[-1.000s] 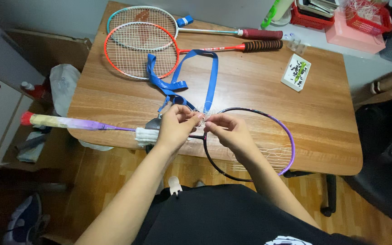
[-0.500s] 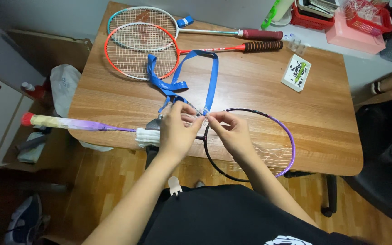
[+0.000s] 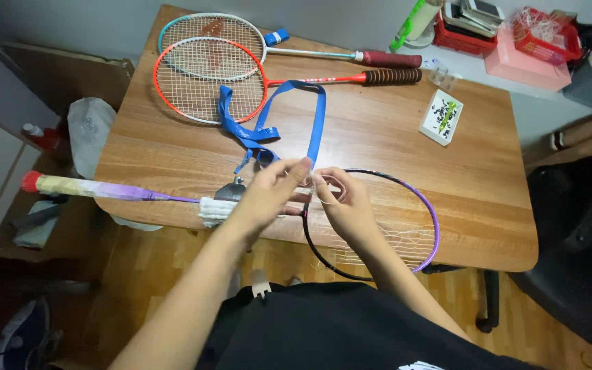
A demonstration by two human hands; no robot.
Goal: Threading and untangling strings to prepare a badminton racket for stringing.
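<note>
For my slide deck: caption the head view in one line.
Both hands, left and right, pinch white string at the throat of a purple racket on a wooden table.

- A single head-worn camera is looking steeply down from above the person's own chest.
- It is facing forward across the wooden bench (image 3: 392, 151), whose near edge is lying close below the lens.
- The far wall is closing the top, and floor is showing at left and right.
</note>
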